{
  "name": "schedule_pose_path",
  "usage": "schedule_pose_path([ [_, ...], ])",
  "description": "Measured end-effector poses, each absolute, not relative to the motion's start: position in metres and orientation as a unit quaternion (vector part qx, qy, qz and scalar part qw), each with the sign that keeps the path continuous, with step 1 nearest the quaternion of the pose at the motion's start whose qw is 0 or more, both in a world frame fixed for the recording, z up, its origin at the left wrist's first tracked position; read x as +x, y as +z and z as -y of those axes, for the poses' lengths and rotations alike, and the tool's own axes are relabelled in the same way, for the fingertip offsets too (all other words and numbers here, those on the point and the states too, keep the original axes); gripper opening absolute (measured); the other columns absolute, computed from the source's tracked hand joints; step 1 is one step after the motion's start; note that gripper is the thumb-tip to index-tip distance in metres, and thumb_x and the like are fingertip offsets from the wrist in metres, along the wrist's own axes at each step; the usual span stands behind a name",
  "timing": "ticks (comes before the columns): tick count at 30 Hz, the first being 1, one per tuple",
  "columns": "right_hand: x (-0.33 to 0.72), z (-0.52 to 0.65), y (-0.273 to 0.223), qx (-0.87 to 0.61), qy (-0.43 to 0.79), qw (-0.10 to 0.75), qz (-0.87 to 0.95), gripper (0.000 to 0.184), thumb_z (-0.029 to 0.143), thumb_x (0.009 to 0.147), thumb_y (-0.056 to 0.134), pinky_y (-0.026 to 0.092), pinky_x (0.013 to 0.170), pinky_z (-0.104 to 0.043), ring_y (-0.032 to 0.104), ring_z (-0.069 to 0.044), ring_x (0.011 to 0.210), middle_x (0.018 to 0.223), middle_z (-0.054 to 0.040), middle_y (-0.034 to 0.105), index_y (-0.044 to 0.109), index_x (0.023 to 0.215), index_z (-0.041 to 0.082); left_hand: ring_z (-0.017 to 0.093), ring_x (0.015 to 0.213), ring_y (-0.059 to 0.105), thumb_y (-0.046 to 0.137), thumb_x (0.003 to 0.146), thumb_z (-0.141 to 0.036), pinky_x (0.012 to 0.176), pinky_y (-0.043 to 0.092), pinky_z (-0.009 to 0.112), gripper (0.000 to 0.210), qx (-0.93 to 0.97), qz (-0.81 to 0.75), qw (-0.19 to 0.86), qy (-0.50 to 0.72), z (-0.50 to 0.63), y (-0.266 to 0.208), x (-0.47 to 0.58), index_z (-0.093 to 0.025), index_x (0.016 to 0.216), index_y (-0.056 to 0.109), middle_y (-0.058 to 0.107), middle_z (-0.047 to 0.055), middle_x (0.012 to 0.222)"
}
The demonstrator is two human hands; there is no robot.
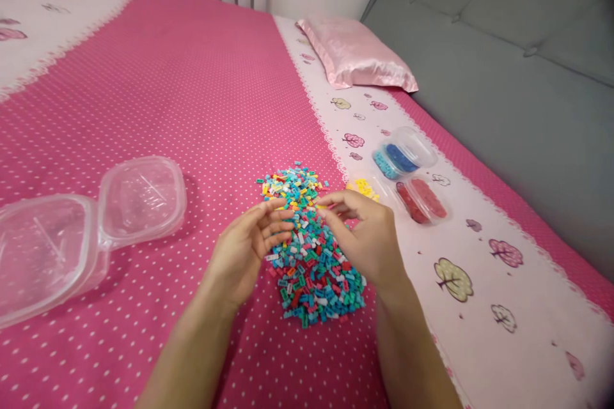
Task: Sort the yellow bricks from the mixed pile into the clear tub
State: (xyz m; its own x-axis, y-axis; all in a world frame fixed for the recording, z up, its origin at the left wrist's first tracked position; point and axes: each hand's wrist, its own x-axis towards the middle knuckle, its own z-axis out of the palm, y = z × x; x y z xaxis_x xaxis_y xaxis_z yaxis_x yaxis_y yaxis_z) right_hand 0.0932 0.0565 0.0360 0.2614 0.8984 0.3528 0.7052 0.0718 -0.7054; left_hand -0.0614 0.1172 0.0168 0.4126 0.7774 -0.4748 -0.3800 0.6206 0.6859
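A loose pile of tiny multicoloured toy bricks (330, 268) lies on the pink dotted bed cover, narrowing between my hands. My left hand (252, 230) is at the pile's left side, fingers loosely curled and apart, with nothing seen in it. Over the right side is my right hand (367, 230), thumb and index fingertips drawn close together at a small yellow brick (320, 207). Just beyond that hand, partly covered by it, a clear container holds yellow bricks (365, 189).
To the right sit a container of red bricks (422, 199) and one with light and dark blue bricks (394, 161). Clear plastic containers (142, 195) stand at the left. A pink pillow (357, 51) lies farther back, beside a grey padded panel (503, 96).
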Motion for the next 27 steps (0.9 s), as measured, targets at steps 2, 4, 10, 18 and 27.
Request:
schedule_pose_path([
  [2,0.083,-0.056,0.039,-0.628,0.109,0.433,0.637,0.015,0.018,0.086,0.056,0.053,0.072,-0.025,0.065,-0.012,0.079,0.09,-0.0009,0.072,0.069,0.092,0.021,0.014,0.067,0.066,0.038,0.092,-0.018,0.065,0.055,0.025,0.03,0.211,-0.388,0.836,0.325,-0.114,0.021,-0.058,-0.009,0.094,0.066,0.069,0.01,0.08],
  [4,0.078,-0.056,0.039,-0.604,0.107,0.433,0.66,0.018,0.017,0.085,0.057,0.053,0.077,-0.026,0.065,-0.012,0.085,0.097,-0.0013,0.072,0.069,0.098,0.022,0.015,0.066,0.066,0.034,0.094,-0.022,0.067,0.056,0.027,0.034,0.176,-0.364,0.863,0.303,-0.111,0.024,-0.055,-0.008,0.093,0.066,0.069,0.011,0.081],
  [10,0.096,-0.062,0.026,-0.71,0.08,0.405,0.57,0.025,0.016,0.085,0.052,0.054,0.077,-0.031,0.067,-0.016,0.086,0.101,-0.0042,0.072,0.069,0.104,0.021,0.019,0.082,0.069,0.035,0.093,-0.02,0.076,0.057,0.027,0.032,0.084,-0.383,0.855,0.338,-0.114,0.027,-0.058,-0.003,0.102,0.061,0.069,0.016,0.091],
  [18,0.116,-0.074,-0.012,-0.824,0.11,0.149,0.536,0.024,0.014,0.08,0.056,0.053,0.079,-0.035,0.07,-0.023,0.085,0.087,-0.0071,0.075,0.074,0.092,0.022,0.022,0.091,0.067,0.036,0.089,-0.018,0.071,0.059,0.027,0.041,0.058,-0.409,0.792,0.45,-0.126,0.029,-0.073,0.001,0.122,0.052,0.066,0.019,0.102],
  [27,0.122,-0.074,-0.02,-0.797,0.141,0.159,0.565,0.016,0.015,0.074,0.06,0.049,0.064,-0.025,0.068,-0.017,0.072,0.074,0.0001,0.073,0.072,0.079,0.024,0.022,0.094,0.067,0.035,0.088,-0.018,0.069,0.06,0.027,0.042,0.039,-0.421,0.789,0.445,-0.127,0.028,-0.072,-0.002,0.123,0.052,0.065,0.019,0.108],
])
